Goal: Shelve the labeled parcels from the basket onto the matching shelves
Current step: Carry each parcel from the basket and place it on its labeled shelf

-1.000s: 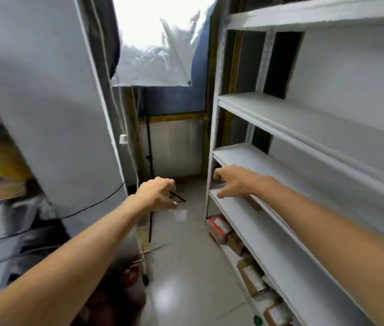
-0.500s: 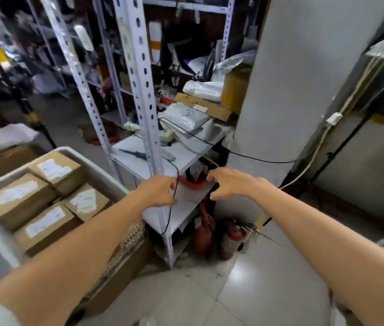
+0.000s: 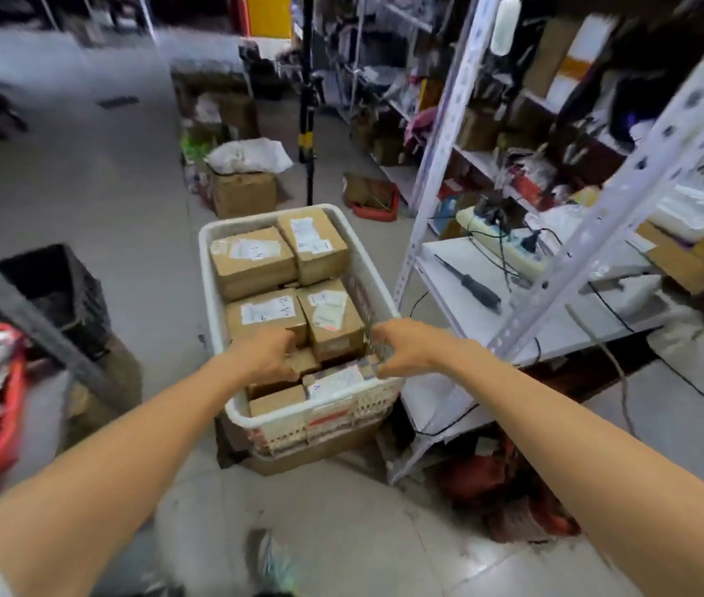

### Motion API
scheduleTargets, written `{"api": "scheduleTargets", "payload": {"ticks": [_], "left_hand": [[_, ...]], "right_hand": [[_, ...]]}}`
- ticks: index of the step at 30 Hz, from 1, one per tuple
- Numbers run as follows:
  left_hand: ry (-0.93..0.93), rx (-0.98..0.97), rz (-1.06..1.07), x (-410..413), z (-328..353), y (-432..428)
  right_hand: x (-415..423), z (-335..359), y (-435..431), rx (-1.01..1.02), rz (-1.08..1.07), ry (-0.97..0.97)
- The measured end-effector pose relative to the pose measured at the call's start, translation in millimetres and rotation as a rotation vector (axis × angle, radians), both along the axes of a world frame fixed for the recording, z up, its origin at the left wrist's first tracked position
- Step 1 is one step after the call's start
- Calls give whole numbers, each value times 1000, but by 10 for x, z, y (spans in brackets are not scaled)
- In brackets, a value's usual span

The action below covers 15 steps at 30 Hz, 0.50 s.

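Hands swung to the basket [image 3: 211,303]: left hand [image 3: 266,354] on a parcel [image 3: 305,363], grip unclear; right hand [image 3: 402,346] loose, empty at its rim. Stiff, likely light cardboard; clasp opposite sides.

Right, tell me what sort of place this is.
Probably a parcel storeroom or small warehouse: a white plastic lattice basket holds labelled brown cardboard parcels, white perforated-steel shelving stands crowded with goods beside it, and a brown cardboard carton sits on the grey floor beyond.

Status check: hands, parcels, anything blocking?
Left hand down on a near parcel, grip unclear. Right hand open at the right rim of the basket. Basket packed with labeled parcels. Nothing in the way.
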<state>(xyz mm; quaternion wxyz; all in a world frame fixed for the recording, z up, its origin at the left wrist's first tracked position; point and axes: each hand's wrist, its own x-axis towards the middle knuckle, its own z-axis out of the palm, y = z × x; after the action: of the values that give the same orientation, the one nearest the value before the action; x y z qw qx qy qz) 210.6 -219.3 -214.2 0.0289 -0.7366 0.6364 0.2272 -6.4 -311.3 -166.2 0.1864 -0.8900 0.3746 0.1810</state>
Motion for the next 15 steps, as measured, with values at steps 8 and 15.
{"api": "scheduleTargets", "payload": {"ticks": [8,15], "left_hand": [[90,50,112,792,-309,-233],[153,111,165,1091,-597,-486]], "right_hand": [[730,-342,-539,36,34,40],[1030,-692,-865,87,50,104]]}}
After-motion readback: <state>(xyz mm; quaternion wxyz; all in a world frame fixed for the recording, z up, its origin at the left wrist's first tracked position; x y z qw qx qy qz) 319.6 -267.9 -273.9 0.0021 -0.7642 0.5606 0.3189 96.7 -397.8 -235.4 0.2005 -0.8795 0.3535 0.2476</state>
